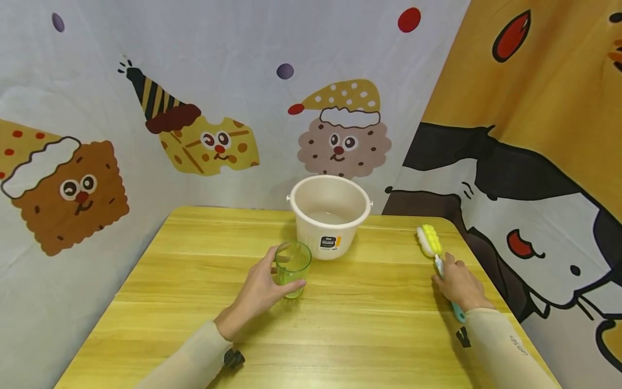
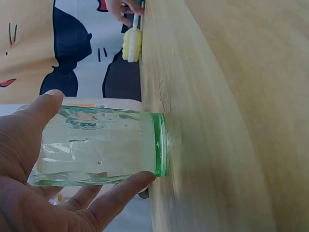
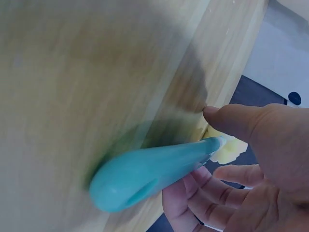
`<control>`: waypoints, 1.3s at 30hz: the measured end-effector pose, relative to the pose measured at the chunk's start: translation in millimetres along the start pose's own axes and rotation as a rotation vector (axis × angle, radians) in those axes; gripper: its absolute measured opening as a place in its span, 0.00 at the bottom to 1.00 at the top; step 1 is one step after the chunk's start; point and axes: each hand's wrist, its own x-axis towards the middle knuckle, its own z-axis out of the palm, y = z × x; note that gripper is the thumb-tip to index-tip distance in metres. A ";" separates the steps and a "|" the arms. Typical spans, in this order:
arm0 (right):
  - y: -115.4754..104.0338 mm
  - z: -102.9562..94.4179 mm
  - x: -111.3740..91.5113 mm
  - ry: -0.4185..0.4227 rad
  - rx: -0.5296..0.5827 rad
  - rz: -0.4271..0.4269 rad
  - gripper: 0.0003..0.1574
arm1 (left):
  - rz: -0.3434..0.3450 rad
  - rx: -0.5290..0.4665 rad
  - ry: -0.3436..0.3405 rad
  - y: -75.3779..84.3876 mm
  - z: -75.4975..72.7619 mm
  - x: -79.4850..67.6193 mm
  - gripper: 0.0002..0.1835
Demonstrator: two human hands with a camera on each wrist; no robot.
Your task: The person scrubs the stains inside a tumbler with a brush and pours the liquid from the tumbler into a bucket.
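Head view: left hand [image 1: 261, 287] curled round green cup [image 1: 293, 268], thumb opposite fingers; right hand [image 1: 459, 282] loose, thumb apart, brush [image 1: 430, 242] handle beside fingers. Weak pinch could slip cup; fingertip nudge could roll brush.

Glossy, see-through cup [image 1: 293, 270] on a smooth wood-grain table [image 1: 359, 335]
Smooth plastic bucket [image 1: 311, 232]; sleek plastic brush handle [image 3: 145, 174] with a spongy head [image 1: 430, 240]; matt, creased cloth backdrop [image 1: 233, 54]. Whether the cup is glass or plastic is hard to tell.
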 end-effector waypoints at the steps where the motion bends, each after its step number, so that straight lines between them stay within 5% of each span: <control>1: 0.6 0.1 -0.1 0.000 0.001 0.002 0.54 | -0.001 -0.001 0.000 -0.3 0.1 -0.6 0.56; 21: 7.1 3.6 4.9 0.022 0.033 0.010 0.24 | 0.006 -0.006 -0.010 -2.6 0.3 0.9 0.55; 39: 0.7 2.0 2.9 0.096 0.109 0.050 0.30 | -0.008 -0.008 -0.013 -2.3 -0.5 -0.2 0.54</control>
